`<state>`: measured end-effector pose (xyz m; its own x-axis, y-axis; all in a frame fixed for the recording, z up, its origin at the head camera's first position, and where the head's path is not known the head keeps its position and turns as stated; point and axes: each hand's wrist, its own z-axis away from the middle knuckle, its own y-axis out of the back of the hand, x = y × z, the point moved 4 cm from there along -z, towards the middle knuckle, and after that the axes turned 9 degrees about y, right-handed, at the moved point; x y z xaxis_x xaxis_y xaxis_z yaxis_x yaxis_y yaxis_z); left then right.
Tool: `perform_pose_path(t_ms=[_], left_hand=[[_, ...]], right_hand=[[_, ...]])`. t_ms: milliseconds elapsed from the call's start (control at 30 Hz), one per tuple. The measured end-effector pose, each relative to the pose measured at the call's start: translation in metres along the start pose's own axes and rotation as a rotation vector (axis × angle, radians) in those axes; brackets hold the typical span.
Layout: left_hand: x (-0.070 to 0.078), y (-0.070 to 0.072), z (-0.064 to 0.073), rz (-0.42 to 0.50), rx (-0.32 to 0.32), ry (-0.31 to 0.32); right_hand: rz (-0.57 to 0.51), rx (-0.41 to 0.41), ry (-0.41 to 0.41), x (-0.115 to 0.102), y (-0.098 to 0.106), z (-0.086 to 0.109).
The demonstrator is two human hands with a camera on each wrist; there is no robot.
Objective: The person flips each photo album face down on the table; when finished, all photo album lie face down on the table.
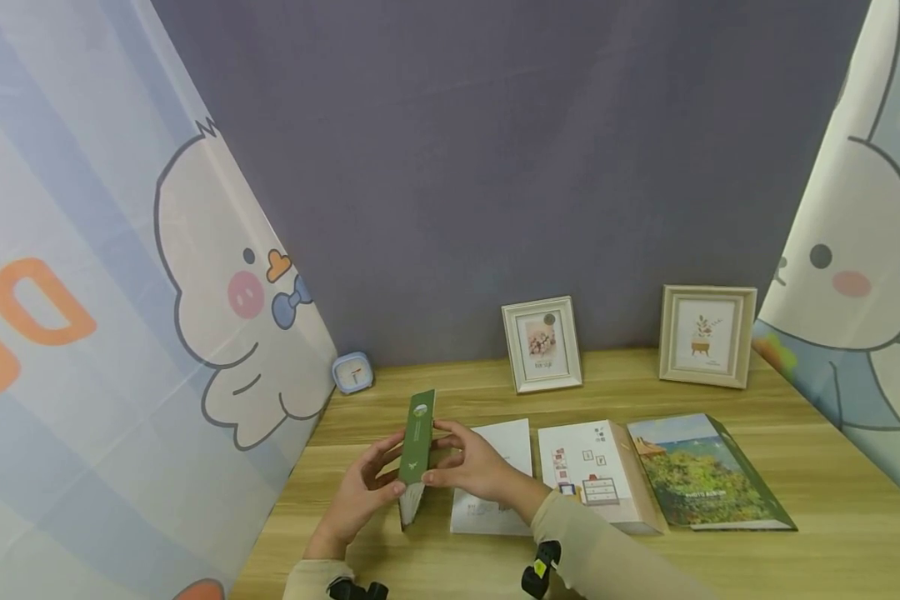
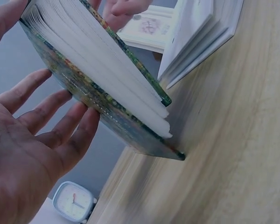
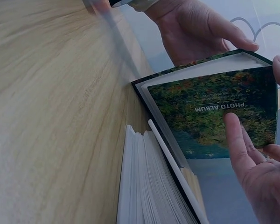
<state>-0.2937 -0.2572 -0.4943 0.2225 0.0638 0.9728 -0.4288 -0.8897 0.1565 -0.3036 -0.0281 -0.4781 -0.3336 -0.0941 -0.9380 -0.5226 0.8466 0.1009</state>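
Note:
A photo album (image 1: 417,437) with a green spine and a painted garden cover is held between both hands, its spine facing up in the head view. My left hand (image 1: 354,504) holds it from the left, with fingers against one cover and the thumb near the spine. From the right, my right hand (image 1: 483,468) holds the other cover, its thumb by the spine's near end. The left wrist view shows the covers (image 2: 135,123) parted a little at the page edges. In the right wrist view, a fingertip of the right hand (image 3: 266,182) touches the printed cover.
Right of the held album are a white book (image 1: 512,446), a book with furniture drawings (image 1: 570,454) and another photo album (image 1: 697,475). Two picture frames (image 1: 542,343) (image 1: 707,336) and a blue clock (image 1: 352,372) stand along the back of the wooden table (image 1: 832,558).

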Motion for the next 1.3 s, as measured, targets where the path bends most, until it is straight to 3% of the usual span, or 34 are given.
perform_pose_path(t_ms=[267,533,967,1300], left_hand=[[-0.003,0.0,-0.001,-0.027,0.012,0.014],[-0.006,0.0,-0.001,-0.111,0.034,0.015],[-0.01,0.004,0.002,-0.218,0.068,0.064],[-0.013,0.007,0.007,-0.242,0.082,0.125]], right_hand=[[0.009,0.025,-0.005,0.002,0.003,0.0],[0.002,0.03,-0.015,0.004,0.008,0.002],[-0.017,0.03,-0.021,0.002,0.009,0.002],[-0.004,0.032,-0.055,0.008,0.003,0.002]])
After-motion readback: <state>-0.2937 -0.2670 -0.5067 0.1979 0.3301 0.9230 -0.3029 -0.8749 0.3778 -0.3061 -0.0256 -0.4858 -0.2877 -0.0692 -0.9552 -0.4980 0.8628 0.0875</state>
